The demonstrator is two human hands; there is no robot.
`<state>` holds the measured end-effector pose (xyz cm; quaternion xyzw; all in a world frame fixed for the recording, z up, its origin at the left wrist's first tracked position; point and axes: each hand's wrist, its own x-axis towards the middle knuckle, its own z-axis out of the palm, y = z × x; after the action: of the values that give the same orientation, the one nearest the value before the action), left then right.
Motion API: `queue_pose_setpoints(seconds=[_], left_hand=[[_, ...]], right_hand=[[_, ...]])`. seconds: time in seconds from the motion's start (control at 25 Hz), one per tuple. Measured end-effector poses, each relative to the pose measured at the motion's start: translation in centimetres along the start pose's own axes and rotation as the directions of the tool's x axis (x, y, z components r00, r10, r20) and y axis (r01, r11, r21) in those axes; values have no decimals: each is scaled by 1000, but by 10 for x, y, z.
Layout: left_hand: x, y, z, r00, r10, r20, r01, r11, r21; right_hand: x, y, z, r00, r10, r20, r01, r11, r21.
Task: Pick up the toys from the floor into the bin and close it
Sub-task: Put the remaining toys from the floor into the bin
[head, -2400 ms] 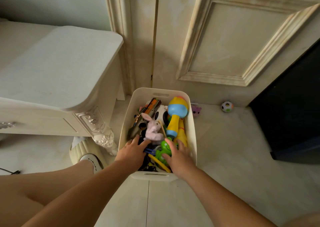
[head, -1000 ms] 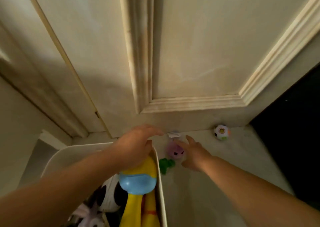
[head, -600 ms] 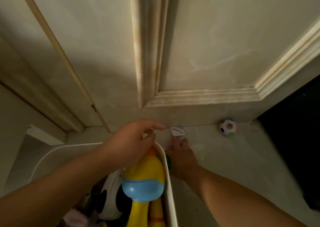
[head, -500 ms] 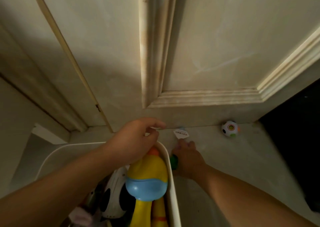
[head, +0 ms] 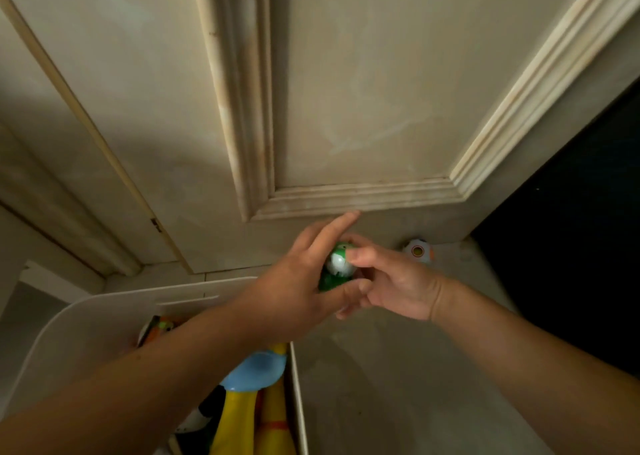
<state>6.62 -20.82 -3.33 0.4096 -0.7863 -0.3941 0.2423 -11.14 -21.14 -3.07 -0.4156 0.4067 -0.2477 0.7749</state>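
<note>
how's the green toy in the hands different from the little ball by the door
The green toy is green with a white patch and is held up between the left hand and the right hand. The ball is white with an orange spot and lies untouched on the floor against the door. Hands cover much of the green toy; the ball is partly hidden behind the right hand. Both are small and outside the bin.

1. I have one view only: a wide-angle camera worn on the head, so no second view shares the scene.
2. It faces forward and down, toward the foot of a panelled door [head: 346,108] and the floor [head: 398,368] beneath it.
3. It sits close: both forearms enter from the bottom edge and fill the lower frame.
4. The white bin [head: 86,319] is cut off at the lower left.
5. Straight edges bow outward near the borders.
</note>
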Motion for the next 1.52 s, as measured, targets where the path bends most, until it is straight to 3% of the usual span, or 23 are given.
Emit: queue_pose_setpoints(seconds=[0.24,0.4,0.48,0.52,0.56,0.6,0.64,0.68,0.72,0.76,0.88,0.96,1.04,1.08,1.16,1.28,1.36,1.44,1.52], left_hand=[[11,-2,20,997,75,-2,-74,989,127],[15,-1,28,988,76,-136,-63,993,102],[18,-3,30,981,-5,-191,10,1000,29],[20,-5,30,978,-40,-205,36,999,-22],[21,-8,29,977,-62,-205,49,997,-67],[21,-11,28,978,-73,-193,54,994,-99],[21,-13,27,980,-82,-180,61,991,-118],[21,-15,27,981,-95,-167,73,988,-135],[21,-16,27,982,-102,-157,79,986,-143],[21,-17,27,983,-105,-149,84,986,-143],[22,-17,29,985,-127,-121,112,986,-127],[22,-18,29,984,-138,-110,118,979,-166],[21,-19,29,983,-138,-121,120,982,-143],[22,-19,28,982,-141,-127,124,983,-135],[22,-18,27,979,-149,-142,129,982,-138],[20,-16,25,975,-129,-179,106,986,-129],[19,-16,24,976,-112,-186,88,987,-132],[17,-16,24,976,-99,-194,71,986,-149],[15,-15,21,970,-99,-224,57,981,-187]], right_hand=[[-5,10,-12,993,-35,114,1,958,288],[-2,18,-23,993,-39,113,-2,939,344],[7,25,-35,996,70,56,-84,943,321],[13,31,-45,984,168,-52,-149,953,264],[18,40,-58,944,235,-233,-208,969,137],[22,51,-74,856,214,-471,-278,958,-69],[24,64,-90,727,74,-683,-370,880,-298],[25,76,-108,601,-140,-787,-462,742,-485],[23,83,-122,522,-300,-798,-545,603,-583],[20,87,-135,502,-347,-792,-607,511,-609],[19,90,-157,586,-104,-803,-729,365,-579],[24,94,-160,631,-49,-774,-727,310,-613],[28,100,-153,630,-275,-726,-665,291,-688],[29,100,-149,578,-419,-700,-646,289,-707],[31,102,-145,530,-483,-697,-648,299,-701],[33,108,-145,653,-93,-751,-691,332,-642],[27,120,-135,693,111,-713,-705,315,-636],[20,133,-123,717,96,-690,-685,278,-673],[13,132,-109,762,59,-645,-628,313,-713]])
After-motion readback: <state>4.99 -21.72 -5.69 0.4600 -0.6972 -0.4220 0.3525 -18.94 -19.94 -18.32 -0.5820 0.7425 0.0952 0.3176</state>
